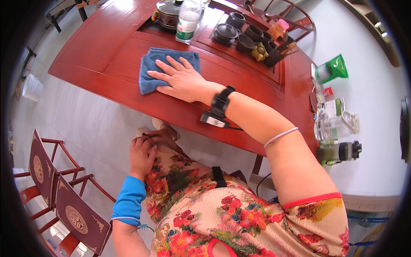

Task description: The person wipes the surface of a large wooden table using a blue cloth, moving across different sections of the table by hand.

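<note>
My right hand (pixel 179 78) lies flat with fingers spread on a folded blue cloth (pixel 149 66), pressed against the red wooden table (pixel 118 86) near its front edge. A black strap with a small device (pixel 220 102) is around that wrist. My left hand (pixel 143 155) rests on the floral dress (pixel 179 163) over my thigh, below the table edge, with nothing seen in it. A blue sleeve band (pixel 130 199) covers the left wrist. Just behind the cloth stands a clear plastic bottle (pixel 188 24) with a green and white label.
A lidded pot (pixel 168 16) stands behind the bottle. Dark tea cups (pixel 245 43), a lidded bowl (pixel 225 33) and a toad-like figurine (pixel 259 52) sit further right. Along the right side are a green packet (pixel 332 69), a clear jug (pixel 335 127) and a dark-capped bottle (pixel 338 151). Chairs (pixel 80 215) stand lower left.
</note>
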Available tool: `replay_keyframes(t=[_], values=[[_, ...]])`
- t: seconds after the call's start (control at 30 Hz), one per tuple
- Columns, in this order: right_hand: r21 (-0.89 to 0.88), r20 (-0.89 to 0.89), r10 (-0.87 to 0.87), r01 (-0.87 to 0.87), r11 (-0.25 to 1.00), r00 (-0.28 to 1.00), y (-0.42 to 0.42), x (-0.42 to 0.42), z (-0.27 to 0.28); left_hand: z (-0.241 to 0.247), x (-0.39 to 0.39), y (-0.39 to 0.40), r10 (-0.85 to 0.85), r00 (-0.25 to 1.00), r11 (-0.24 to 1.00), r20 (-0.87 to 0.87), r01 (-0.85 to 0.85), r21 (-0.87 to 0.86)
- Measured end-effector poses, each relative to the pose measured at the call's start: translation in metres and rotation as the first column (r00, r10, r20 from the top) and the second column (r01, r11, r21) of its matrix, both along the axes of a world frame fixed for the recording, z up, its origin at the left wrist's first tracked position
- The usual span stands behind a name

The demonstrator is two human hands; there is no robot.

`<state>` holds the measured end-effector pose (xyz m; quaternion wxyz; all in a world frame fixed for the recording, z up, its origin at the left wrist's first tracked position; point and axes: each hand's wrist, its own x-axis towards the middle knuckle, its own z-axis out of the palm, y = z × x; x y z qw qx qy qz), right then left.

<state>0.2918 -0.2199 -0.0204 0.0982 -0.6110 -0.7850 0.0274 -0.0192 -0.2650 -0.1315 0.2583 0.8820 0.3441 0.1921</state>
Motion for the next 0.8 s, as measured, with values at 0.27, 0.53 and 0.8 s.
replay_keyframes(t=[0.27,0.53,0.8], values=[[-0.110,0.056,-0.177,0.182,0.977,0.983,-0.163,0.071,0.018,-0.003,-0.001,-0.008,0.003,0.999,0.995,-0.041,0.001,0.100],[-0.150,0.078,-0.559,0.564,0.812,0.825,-0.346,0.101,0.032,-0.001,-0.002,-0.014,0.036,0.999,0.996,-0.022,-0.034,0.087],[-0.113,0.169,-0.634,0.654,0.748,0.754,-0.342,0.027,0.010,0.003,-0.003,-0.007,0.009,1.000,1.000,0.020,-0.009,0.016]])
